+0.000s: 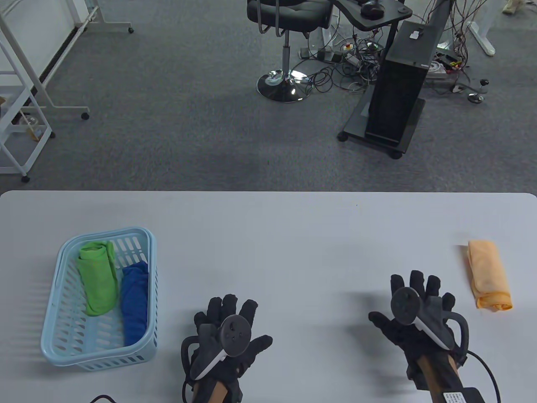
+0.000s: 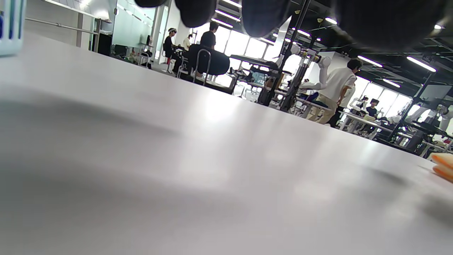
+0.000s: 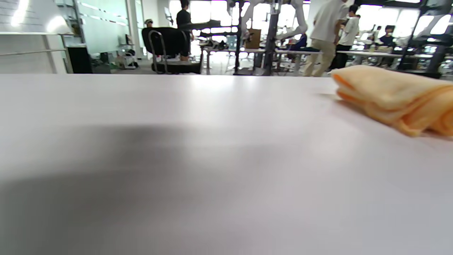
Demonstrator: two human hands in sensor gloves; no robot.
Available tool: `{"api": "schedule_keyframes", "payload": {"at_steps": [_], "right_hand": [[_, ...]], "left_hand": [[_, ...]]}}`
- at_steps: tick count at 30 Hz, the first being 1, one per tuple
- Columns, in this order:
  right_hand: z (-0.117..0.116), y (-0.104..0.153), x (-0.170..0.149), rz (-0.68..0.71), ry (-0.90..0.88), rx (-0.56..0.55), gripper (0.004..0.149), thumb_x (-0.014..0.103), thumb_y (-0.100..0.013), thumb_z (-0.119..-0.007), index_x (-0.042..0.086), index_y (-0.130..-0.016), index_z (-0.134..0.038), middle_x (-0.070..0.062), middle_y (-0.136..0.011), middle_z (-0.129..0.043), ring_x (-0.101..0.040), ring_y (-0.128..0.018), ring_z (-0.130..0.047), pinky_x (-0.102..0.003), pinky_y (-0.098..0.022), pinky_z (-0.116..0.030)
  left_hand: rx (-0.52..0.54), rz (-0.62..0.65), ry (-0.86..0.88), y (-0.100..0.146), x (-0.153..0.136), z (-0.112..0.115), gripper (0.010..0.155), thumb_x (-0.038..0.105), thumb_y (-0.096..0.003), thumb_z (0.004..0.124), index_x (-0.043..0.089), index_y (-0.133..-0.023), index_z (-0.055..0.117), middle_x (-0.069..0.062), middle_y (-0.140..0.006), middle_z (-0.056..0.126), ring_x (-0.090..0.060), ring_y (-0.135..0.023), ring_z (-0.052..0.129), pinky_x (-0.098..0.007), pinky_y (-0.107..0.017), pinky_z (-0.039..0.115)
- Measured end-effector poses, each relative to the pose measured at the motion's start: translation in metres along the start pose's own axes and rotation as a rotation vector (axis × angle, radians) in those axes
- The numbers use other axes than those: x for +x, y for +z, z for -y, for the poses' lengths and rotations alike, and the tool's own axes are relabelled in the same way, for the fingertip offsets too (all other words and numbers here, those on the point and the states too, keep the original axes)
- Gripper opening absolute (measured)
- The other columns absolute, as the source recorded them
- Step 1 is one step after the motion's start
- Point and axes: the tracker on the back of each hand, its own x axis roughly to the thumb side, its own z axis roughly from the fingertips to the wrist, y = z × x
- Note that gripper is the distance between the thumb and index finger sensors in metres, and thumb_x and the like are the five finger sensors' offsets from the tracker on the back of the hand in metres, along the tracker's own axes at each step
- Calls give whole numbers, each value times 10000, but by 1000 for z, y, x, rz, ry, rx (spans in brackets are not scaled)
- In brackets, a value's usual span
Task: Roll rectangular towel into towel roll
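An orange towel [image 1: 488, 274] lies rolled on the white table [image 1: 268, 235] at the right; it also shows in the right wrist view [image 3: 396, 97] and at the edge of the left wrist view [image 2: 444, 164]. My right hand [image 1: 417, 306] lies flat and open on the table, just left of the orange roll, not touching it. My left hand [image 1: 228, 325] lies flat and open near the front middle, holding nothing. Its fingertips [image 2: 265, 14] hang in at the top of the left wrist view.
A light blue plastic basket [image 1: 63, 336] stands at the front left, holding a rolled green towel [image 1: 98, 277] and a rolled blue towel [image 1: 135, 300]. Its corner shows in the left wrist view [image 2: 10, 28]. Beyond the table's far edge are a chair and equipment on the floor.
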Motion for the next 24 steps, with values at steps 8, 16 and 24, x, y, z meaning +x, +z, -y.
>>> {"api": "schedule_keyframes", "payload": {"at_steps": [8,16,24], "right_hand": [[-17,30,31,180,-78,-181,1035,785,-163,-671,345,-1039,-339,-146,-1088,-174,-512,-976,-194,-780,-640,-315],[-27,27,31,207,-99,-176,1025,756,-169,-700,305,-1036,-393,-144,-1087,-280,-468,-1004,-354,-665,-691,-461],[-29,24,31,207,-112,-138,1009,738,-190,-696,284,-1039,-394,-146,-1083,-306,-436,-1009,-401,-666,-692,-451]], "left_hand": [[3,-4,2,0,0,1,888,708,-319,697,359,-1115,516,-163,-1203,439,-482,-1101,370,-792,-671,337],[95,-32,49,6,2,-19,866,706,-329,702,332,-1101,582,-169,-1159,591,-448,-1011,697,-722,-634,615],[287,-140,156,-1,-3,-135,757,648,-357,719,394,-1067,650,-171,-976,866,-417,-756,983,-609,-530,783]]}}
